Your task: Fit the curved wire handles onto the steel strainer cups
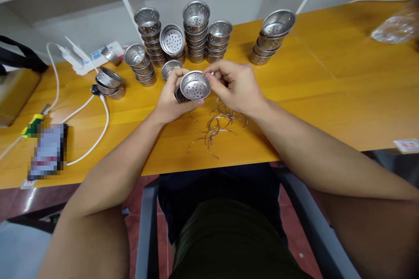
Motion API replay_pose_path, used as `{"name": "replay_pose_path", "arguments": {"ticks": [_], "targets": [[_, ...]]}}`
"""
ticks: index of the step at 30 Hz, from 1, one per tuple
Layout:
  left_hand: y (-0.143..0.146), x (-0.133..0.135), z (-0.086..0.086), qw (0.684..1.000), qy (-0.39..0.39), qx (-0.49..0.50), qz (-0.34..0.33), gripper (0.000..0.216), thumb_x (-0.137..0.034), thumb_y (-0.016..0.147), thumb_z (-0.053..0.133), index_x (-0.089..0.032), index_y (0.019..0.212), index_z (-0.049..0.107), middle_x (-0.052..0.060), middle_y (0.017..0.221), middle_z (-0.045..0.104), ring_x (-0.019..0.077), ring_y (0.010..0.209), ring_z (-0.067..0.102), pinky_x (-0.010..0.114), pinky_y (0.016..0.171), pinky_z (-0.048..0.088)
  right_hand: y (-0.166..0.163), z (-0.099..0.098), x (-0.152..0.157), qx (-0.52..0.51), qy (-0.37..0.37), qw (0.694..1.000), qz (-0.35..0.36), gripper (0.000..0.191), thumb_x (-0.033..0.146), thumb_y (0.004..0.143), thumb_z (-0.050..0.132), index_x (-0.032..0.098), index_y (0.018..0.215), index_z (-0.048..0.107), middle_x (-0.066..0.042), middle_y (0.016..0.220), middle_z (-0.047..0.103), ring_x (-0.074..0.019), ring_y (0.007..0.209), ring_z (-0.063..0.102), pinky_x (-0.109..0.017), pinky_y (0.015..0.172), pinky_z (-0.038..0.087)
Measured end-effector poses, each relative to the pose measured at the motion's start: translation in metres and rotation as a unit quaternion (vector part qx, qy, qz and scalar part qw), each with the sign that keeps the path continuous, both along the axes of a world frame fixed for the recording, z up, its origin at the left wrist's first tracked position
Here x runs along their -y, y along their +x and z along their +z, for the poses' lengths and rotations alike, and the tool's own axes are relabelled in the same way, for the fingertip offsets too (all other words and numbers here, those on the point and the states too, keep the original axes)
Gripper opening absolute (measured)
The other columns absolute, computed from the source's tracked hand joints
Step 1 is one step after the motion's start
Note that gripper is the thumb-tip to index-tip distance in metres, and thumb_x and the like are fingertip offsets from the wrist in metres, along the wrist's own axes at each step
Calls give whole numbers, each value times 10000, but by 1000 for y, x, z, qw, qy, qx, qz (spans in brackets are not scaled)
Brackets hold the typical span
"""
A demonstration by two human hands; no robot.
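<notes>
My left hand point(170, 98) grips a small perforated steel strainer cup point(194, 86), tilted so its holed bottom faces me. My right hand point(234, 85) pinches at the cup's right rim, fingers closed on a thin bit of wire that is barely visible. Below both hands, a loose pile of curved wire handles point(216, 128) lies on the yellow table point(327, 91).
Several stacks of the same steel cups point(196, 30) stand behind my hands, one more stack point(271, 37) at the right and a few cups point(109, 83) at the left. A white cable point(98, 122), a power strip point(83, 61), a blurred phone point(49, 150) and a plastic bag point(397, 24) lie around.
</notes>
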State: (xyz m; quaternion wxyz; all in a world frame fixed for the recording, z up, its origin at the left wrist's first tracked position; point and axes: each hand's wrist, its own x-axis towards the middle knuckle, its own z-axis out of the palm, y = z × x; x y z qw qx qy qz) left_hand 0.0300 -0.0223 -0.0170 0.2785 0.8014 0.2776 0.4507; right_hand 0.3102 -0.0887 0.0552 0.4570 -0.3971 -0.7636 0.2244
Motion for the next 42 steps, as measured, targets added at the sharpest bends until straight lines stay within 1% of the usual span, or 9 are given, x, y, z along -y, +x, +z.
{"name": "replay_pose_path", "arguments": {"ticks": [3,6,11,15,19,23,29,35,42], "targets": [[-1,0,2,1000,1,11,-12,1144,-1123,836,999,-385,1653,690,120,1576,808,445,1513,862,679,1301,759,1,-1,-1,6,9,1000,-10,425,734,1253,755,325,1267,873,-50,906,652,-291,849,633,-503,893,667],[-1,-1,3,997,3,46,-55,1053,-1064,910,996,-413,1691,718,115,1624,837,421,1507,877,640,1308,757,1,-6,-6,-13,38,999,-5,427,721,1272,741,313,1252,865,-31,872,632,-262,790,598,-469,837,645],[0,0,8,991,-51,67,-101,1071,-963,792,1153,-332,1573,779,94,1497,888,369,1337,915,550,1192,783,0,-17,-18,-41,94,994,26,361,614,1291,762,279,1198,862,-4,818,604,-232,743,567,-428,769,601],[2,8,13,992,-37,48,-106,1032,-888,817,1180,-328,1589,785,89,1494,885,359,1347,916,513,1147,794,-3,-19,-19,-38,108,993,34,270,488,1296,748,269,1188,864,4,814,616,-218,727,564,-415,749,558],[7,13,10,995,-17,32,-92,1034,-828,830,1206,-340,1627,765,81,1493,880,338,1332,906,512,1179,785,-5,-18,-17,-40,103,993,43,194,420,1274,779,271,1178,857,15,803,620,-213,722,568,-424,787,559],[7,7,3,996,-4,34,-80,1063,-881,839,1181,-343,1646,746,89,1509,862,350,1354,898,557,1230,772,-3,-17,-16,-58,88,993,45,181,434,1246,839,275,1161,845,22,806,605,-206,724,564,-418,782,552],[6,2,-3,995,19,52,-78,1045,-849,862,1187,-362,1658,717,87,1517,831,348,1369,890,549,1217,772,1,-19,-19,-45,80,996,22,219,472,1244,846,274,1153,829,13,808,611,-215,739,557,-419,779,557],[9,7,-1,997,23,41,-69,1037,-892,866,1162,-343,1625,717,79,1474,817,331,1326,887,559,1228,764,-2,-21,-19,-27,71,997,21,157,408,1216,859,269,1150,826,27,796,609,-205,732,564,-424,801,548],[10,10,3,996,67,20,-55,1002,-892,927,1118,-333,1639,689,79,1435,817,313,1265,894,526,1161,787,-5,-20,-15,-34,56,998,17,225,491,1235,840,273,1181,857,22,781,597,-213,744,564,-424,799,585]]}}
